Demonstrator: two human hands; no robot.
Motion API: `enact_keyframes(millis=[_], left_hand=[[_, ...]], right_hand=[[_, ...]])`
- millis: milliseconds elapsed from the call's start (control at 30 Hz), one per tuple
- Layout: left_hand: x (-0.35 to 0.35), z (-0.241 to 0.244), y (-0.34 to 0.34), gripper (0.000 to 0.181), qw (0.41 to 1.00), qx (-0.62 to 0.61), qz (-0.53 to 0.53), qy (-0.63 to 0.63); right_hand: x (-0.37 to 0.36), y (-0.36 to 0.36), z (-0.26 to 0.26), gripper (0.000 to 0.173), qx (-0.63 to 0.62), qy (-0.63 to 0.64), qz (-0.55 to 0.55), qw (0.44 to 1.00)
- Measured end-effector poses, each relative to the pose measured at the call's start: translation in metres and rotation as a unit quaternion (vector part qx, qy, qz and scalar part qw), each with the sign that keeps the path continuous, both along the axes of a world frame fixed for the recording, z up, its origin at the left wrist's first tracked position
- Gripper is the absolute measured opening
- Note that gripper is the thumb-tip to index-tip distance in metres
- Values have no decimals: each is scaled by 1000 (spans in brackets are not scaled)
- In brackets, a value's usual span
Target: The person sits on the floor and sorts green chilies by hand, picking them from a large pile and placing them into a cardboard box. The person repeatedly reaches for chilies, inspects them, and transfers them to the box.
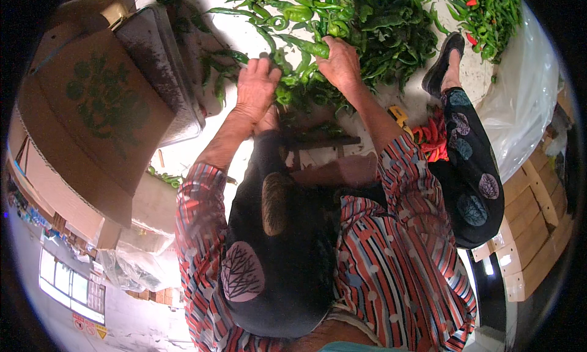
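Fresh green chili peppers (298, 13) lie spread over the pale floor before me. My right hand (340, 64) grips a green chili pepper (312, 47), its thumb and fingers around one end. At the left edge of the spread is my left hand (258, 84), palm down with bent fingers, beside the tip of another green pepper (233, 55); whether it holds anything cannot be told. A pile of darker, wrinkled green peppers (396, 35) lies right of my right hand.
An open cardboard box (101, 100) and a dark tray (156, 68) stand at left. At right are smaller green peppers with some red ones (486, 17), clear plastic sheeting (523, 100) and a wooden pallet (532, 214). Red peppers (433, 136) lie by my right leg.
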State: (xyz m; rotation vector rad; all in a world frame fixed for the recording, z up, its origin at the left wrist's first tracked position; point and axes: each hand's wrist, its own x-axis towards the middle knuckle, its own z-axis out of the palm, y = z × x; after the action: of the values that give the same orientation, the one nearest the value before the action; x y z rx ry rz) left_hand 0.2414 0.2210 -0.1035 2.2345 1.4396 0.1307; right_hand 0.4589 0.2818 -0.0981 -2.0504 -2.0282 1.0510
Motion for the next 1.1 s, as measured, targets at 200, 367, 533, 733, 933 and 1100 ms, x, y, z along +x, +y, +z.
enact_keyframes(millis=[200,367,533,733,933,1100], left_hand=[[-40,29,-13,37,905,-147,311,-250],[-53,23,-31,42,855,-141,426,-259],[-53,25,-41,54,808,-147,490,-292],[-80,-23,-49,46,952,105,288,-9],[-46,4,3,22,862,-94,384,-316],[-14,-9,-40,20,870,-201,371,-254]], right_hand=[[3,-14,12,37,-11,-10,186,982],[-22,-42,-33,38,-62,-125,321,937],[-27,-26,7,43,-69,-60,316,944],[-20,-10,16,40,40,-11,260,965],[-25,-1,-6,40,-88,-116,263,954],[-14,13,27,57,-171,-14,85,981]])
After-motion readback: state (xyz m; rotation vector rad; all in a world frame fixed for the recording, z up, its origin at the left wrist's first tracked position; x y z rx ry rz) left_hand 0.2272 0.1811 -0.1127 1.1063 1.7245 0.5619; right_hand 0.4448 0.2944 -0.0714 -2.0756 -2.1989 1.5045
